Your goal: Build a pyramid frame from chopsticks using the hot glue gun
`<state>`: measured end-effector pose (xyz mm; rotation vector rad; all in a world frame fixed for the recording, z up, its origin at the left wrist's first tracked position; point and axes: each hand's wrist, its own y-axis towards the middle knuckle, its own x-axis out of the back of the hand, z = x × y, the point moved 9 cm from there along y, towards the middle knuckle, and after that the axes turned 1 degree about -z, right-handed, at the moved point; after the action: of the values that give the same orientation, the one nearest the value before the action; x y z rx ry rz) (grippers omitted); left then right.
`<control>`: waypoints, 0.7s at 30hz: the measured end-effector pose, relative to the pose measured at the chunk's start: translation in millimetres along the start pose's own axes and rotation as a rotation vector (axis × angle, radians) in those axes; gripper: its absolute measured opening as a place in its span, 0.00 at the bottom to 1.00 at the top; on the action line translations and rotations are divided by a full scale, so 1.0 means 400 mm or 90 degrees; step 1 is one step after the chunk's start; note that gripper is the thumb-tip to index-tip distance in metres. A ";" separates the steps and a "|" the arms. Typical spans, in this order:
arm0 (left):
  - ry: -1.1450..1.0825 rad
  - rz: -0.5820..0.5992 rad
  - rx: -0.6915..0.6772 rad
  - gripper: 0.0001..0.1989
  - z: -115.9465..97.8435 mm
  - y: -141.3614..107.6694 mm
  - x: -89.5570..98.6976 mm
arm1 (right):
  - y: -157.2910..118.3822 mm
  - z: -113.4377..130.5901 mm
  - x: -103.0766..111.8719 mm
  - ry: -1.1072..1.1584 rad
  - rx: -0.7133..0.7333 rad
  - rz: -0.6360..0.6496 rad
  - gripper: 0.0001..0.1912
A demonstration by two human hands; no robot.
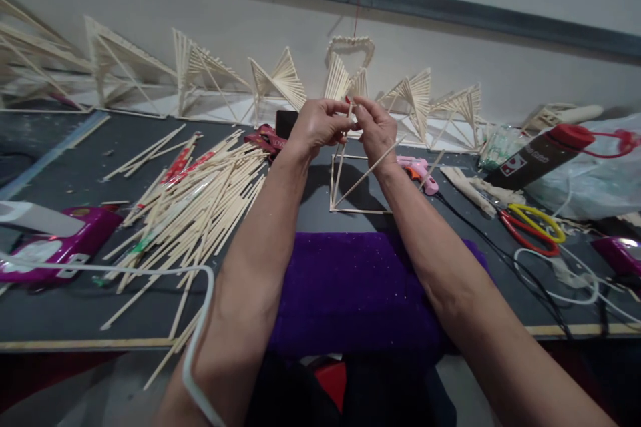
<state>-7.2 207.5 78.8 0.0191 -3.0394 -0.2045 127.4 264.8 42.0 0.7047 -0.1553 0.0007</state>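
Note:
A small frame of thin wooden sticks (pixel 332 183) stands on the dark table, with a flat base and slanting sticks rising from its near left corner. At its top, my left hand (pixel 320 125) is closed, thumb and fingers pinching around the stick ends. My right hand (pixel 376 128) meets it there, also pinched on the top of the frame. The fingertips partly hide the joint between the sticks. One slanted stick (pixel 368 173) reaches up toward my right wrist. Just right of that wrist lies a pink glue gun (pixel 418 170).
Loose sticks (pixel 200 200) are heaped at left, near a magenta device (pixel 55 240). Twisted stick models (pixel 280 77) line the wall. A purple cloth (pixel 350 287) lies in front. Scissors (pixel 533 227), a dark bottle (pixel 543 155) and cables (pixel 555 293) are at right.

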 end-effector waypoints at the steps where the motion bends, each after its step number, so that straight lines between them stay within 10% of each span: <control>1: 0.002 -0.002 0.000 0.10 0.000 0.000 0.000 | 0.004 0.001 0.006 0.010 -0.001 -0.009 0.31; 21: 0.028 -0.011 -0.023 0.09 -0.006 0.003 -0.004 | 0.050 0.018 0.043 0.008 -0.034 -0.039 0.20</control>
<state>-5.5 208.3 81.1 0.0457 -2.9913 -0.2568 142.5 274.3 62.7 0.6563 -0.1214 -0.0579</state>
